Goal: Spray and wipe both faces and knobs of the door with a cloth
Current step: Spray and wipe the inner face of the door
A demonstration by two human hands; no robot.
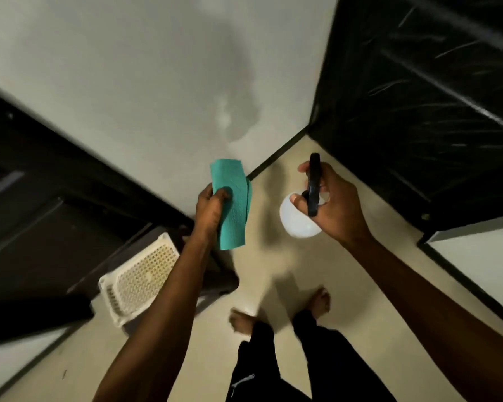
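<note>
The left hand pinches a folded teal cloth, fingers curled over its face, while the right hand is clamped round the black trigger head of a white spray bottle, whose round body hangs just below and to the left of that hand. Up and to the right of the right hand stands the dark door, its face streaked with spray droplets. Below the left hand a white perforated basket sits on the floor.
</note>
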